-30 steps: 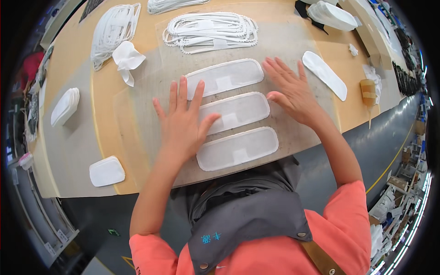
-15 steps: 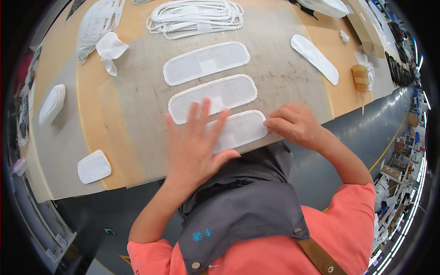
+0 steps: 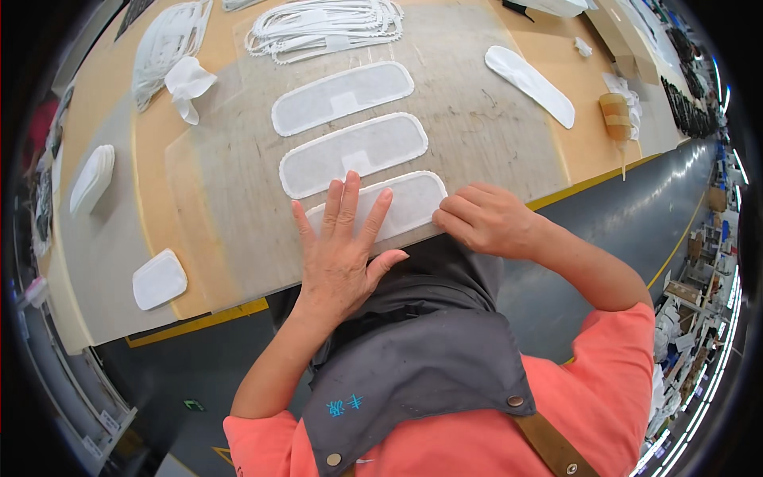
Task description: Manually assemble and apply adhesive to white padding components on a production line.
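Observation:
Closest to me on the table lies a white oblong fabric panel with a raised white rim. My left hand rests on its left part, fingers spread and open, covering much of that end. At its right end my right hand is closed, fingers curled and fingertips pinched at the panel's edge; the exact grip is partly hidden. Beyond it are two similar panels, the middle one and the far one, each with a small whiter patch at its near edge. My left fingertips reach the middle panel's near edge.
At the back sits a stack of white looped frames. A crumpled white sheet, a pad stack and a small white pad lie left. To the right are a white elongated piece and an amber nozzle bottle.
My left hand, blurred before, has come to rest on the near panel. The view has shifted a little, so the table's things sit slightly higher and further left. My right hand stays at the panel's end.

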The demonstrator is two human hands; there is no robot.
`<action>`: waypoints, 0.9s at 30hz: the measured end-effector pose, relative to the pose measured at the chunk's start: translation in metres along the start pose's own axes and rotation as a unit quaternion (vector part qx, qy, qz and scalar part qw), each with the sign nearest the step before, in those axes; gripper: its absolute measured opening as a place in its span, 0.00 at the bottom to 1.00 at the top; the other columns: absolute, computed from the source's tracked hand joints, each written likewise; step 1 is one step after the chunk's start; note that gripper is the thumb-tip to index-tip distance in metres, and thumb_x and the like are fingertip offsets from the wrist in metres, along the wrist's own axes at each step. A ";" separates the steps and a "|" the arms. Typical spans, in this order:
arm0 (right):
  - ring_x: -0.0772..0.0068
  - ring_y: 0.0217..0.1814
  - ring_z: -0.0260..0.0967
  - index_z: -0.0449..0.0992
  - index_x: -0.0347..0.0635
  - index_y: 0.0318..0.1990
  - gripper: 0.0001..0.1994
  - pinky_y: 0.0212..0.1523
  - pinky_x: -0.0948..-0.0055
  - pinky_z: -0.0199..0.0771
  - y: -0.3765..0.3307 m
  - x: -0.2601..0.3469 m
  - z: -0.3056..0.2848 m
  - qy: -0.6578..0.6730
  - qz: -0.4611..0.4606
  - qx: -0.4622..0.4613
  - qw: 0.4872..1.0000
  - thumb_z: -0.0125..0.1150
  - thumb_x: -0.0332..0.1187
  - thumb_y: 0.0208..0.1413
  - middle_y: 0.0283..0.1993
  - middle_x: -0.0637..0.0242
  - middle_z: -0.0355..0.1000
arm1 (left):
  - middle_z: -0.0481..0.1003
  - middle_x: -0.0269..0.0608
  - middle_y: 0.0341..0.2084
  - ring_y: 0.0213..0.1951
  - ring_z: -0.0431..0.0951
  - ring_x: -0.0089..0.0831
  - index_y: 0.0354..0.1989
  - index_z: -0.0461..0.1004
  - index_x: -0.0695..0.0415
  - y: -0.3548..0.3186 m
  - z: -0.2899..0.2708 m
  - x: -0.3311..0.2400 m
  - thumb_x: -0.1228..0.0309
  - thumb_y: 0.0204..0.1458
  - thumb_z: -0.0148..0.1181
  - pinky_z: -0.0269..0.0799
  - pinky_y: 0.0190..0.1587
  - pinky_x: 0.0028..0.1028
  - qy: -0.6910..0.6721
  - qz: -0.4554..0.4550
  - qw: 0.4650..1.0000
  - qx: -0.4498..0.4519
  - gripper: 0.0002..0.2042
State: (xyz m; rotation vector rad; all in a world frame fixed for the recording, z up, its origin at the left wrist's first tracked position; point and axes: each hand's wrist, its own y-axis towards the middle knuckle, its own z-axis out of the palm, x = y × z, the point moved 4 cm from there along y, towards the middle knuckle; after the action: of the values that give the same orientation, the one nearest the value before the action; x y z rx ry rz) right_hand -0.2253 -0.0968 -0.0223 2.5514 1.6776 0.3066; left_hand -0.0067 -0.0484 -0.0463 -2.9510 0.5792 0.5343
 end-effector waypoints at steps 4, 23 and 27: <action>0.69 0.35 0.68 0.74 0.39 0.33 0.07 0.36 0.70 0.71 0.006 0.002 0.003 -0.041 -0.065 0.009 0.997 0.62 0.27 0.45 0.33 0.67 0.67 | 0.45 0.49 0.78 0.79 0.39 0.46 0.74 0.61 0.42 -0.003 0.001 -0.006 0.41 0.60 0.54 0.24 0.72 0.64 -0.006 0.003 1.000 -0.019 0.36; 0.74 0.35 0.78 0.78 0.36 0.42 0.29 0.36 0.73 0.82 0.000 -0.032 0.003 0.614 0.560 0.067 0.552 0.53 0.59 0.68 0.33 0.63 0.78 | 0.61 0.53 0.71 0.74 0.56 0.52 0.65 0.70 0.59 0.028 0.014 -0.028 0.69 0.57 0.65 0.41 0.74 0.58 -0.093 0.008 0.982 -0.164 0.26; 0.74 0.33 0.78 0.78 0.35 0.42 0.22 0.33 0.73 0.81 0.015 -0.028 0.028 0.638 0.571 0.023 0.516 0.61 0.51 0.66 0.32 0.65 0.78 | 0.59 0.54 0.72 0.75 0.54 0.51 0.69 0.65 0.60 0.005 -0.005 -0.010 0.62 0.57 0.67 0.39 0.74 0.57 -0.145 0.003 0.970 -0.194 0.33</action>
State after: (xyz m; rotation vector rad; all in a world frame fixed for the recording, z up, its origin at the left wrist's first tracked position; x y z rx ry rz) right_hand -0.2170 -0.1275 -0.0502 2.9510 -0.7279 2.5655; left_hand -0.0156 -0.0504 -0.0377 -3.1262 0.4973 1.1800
